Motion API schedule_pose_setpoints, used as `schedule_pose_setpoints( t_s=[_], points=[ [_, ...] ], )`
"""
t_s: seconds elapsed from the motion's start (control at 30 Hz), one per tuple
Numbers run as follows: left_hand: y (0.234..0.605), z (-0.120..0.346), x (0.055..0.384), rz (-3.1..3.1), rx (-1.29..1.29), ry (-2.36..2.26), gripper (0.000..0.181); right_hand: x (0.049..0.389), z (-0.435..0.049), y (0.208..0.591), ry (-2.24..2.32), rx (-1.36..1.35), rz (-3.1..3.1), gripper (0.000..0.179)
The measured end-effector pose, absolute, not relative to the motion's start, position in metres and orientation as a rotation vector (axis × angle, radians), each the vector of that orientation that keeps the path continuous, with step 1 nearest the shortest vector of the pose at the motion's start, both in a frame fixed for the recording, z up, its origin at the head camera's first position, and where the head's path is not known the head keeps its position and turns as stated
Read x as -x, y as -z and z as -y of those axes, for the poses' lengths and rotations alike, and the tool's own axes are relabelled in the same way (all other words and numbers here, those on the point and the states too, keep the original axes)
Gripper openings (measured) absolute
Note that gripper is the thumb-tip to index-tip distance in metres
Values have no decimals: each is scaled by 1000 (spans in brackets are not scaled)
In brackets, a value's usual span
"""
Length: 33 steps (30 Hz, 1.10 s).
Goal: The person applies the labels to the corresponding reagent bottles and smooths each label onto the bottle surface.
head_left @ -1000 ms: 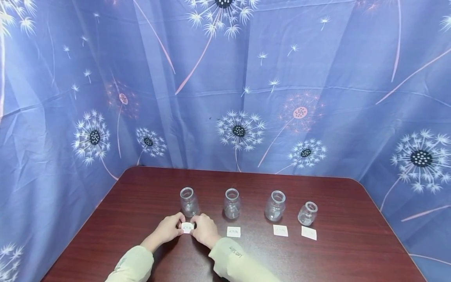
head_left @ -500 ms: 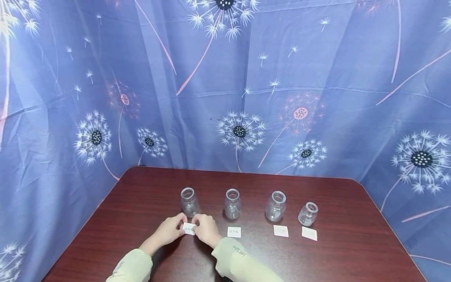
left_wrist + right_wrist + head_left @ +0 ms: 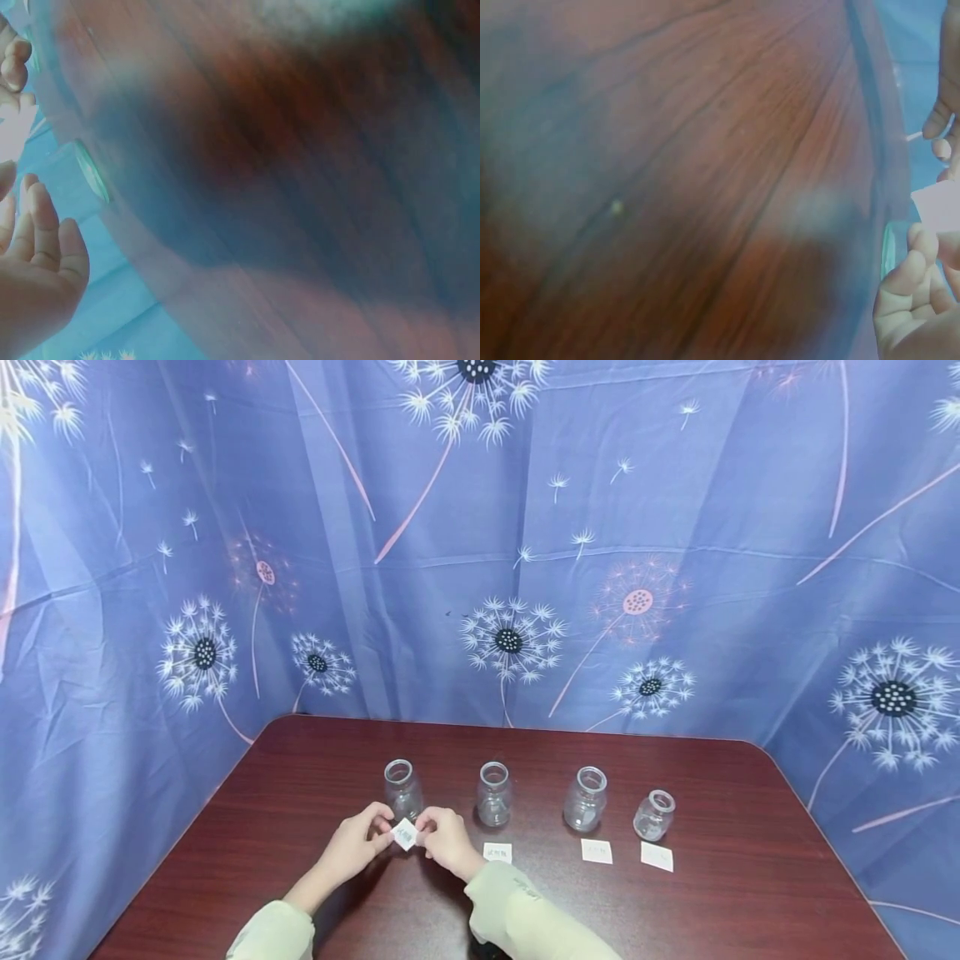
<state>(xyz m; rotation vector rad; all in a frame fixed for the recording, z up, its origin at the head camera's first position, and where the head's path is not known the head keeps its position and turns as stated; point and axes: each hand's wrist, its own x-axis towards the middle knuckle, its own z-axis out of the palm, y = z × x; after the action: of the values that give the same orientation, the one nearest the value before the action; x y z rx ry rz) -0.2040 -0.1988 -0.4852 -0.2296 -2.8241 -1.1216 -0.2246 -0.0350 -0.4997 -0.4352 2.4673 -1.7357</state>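
A small white paper label (image 3: 404,834) with dark handwriting is up between my two hands, turned corner-up like a diamond. My left hand (image 3: 349,847) pinches its left side, and my right hand (image 3: 450,842) pinches its right side. Just behind them a clear glass jar (image 3: 403,789) stands upright, its lower part partly hidden by the fingers. In the right wrist view the white paper (image 3: 936,206) appears by my right hand, and a thin white edge (image 3: 913,136) shows at the left fingertips. The left wrist view catches both hands only at its border.
Three more open glass jars stand in the row: one in the middle (image 3: 495,797), one farther right (image 3: 586,802), and a smaller one (image 3: 654,817). White labels (image 3: 498,852), (image 3: 597,851), (image 3: 657,857) lie before them on the dark wooden table (image 3: 675,918). A patterned blue curtain (image 3: 420,635) hangs behind.
The label has turned from lying level to corner-up and risen slightly. My hands have lifted a little, and the right hand has shifted slightly right.
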Motion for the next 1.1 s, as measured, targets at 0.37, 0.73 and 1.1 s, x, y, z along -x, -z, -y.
schedule_pose_setpoints(
  t_s=[0.37,0.73,1.1],
  points=[
    [484,191,200,2675,198,1271,17,222,33,495,1981,206,-2144,10],
    [484,186,199,2653,219,1260,15,216,32,495,2053,140,-1972,11],
    [483,186,198,2667,144,1210,15,210,23,472,2116,290,-2068,18]
  ],
)
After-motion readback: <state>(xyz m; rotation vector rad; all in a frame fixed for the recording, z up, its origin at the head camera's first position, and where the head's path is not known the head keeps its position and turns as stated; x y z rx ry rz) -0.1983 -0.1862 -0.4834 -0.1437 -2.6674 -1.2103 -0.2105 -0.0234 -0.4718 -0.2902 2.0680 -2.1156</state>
